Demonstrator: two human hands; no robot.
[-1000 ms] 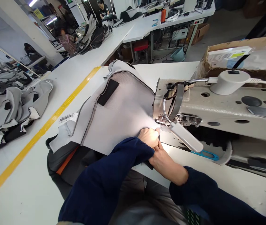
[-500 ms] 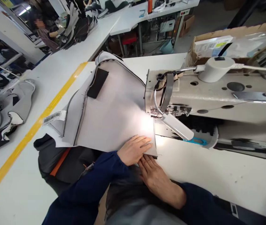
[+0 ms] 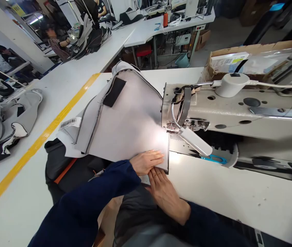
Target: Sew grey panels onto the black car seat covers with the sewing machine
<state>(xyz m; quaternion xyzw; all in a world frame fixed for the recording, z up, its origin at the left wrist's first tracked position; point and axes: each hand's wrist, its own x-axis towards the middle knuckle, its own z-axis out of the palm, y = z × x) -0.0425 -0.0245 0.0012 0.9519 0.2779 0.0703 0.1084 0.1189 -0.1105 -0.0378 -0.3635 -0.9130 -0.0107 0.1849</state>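
White worktable [image 3: 238, 192] is carrying a sewing machine [image 3: 238, 113]; left hand [image 3: 146, 161] is pressing flat on grey fabric [image 3: 127, 127], right hand [image 3: 165, 193] lying flat, fingers tucking under its near edge.

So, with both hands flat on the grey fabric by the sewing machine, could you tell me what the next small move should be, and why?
Probably slide the grey fabric a little further towards the needle area under the sewing machine. The left hand presses flat on its near edge and the right hand lies just beside it, and the lamp lights that edge, which sits just short of the machine head.
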